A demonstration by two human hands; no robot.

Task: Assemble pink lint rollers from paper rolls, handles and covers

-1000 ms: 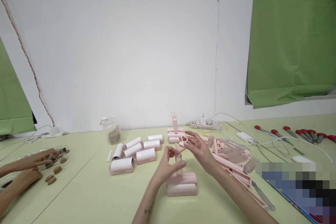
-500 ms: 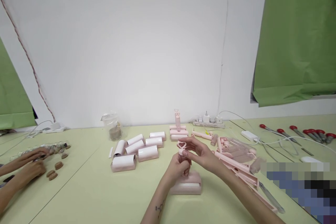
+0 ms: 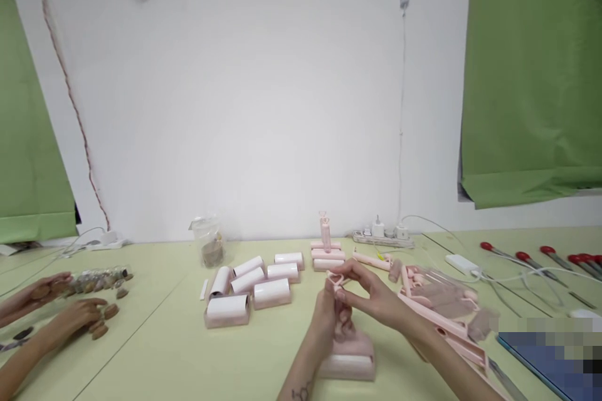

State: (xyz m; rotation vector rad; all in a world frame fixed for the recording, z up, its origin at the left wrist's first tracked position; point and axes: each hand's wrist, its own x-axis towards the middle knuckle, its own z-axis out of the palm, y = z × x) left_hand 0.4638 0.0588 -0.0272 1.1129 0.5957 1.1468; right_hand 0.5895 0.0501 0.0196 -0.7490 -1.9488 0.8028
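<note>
Close in front of me, my left hand (image 3: 323, 319) is closed around a slim pink tube with a heart-shaped top (image 3: 335, 278). The fingers of my right hand (image 3: 374, 294) pinch that tube just at the heart. Most of the tube's body is hidden by my fingers. Beneath my hands lies a pink roller-like piece with a white cylinder (image 3: 350, 366). Two similar heart-topped tubes (image 3: 325, 235) stand upright at the back, by stacked pink cylinders (image 3: 328, 254). To the right of my right hand is a pile of pink plastic parts (image 3: 437, 291).
Several white rolls in pinkish holders (image 3: 273, 292) lie left of centre, before a clear bag (image 3: 209, 247). A power strip (image 3: 383, 239) sits by the wall. Red-ended tools (image 3: 524, 257), cables and a phone-like slab (image 3: 540, 363) are rightward. Another person's hands (image 3: 78, 319) handle brown pieces leftward.
The view has shifted, so the table appears lower. Both my hands stay on the heart-topped tube, the right fingers still at its heart. The other person's hands have moved apart.
</note>
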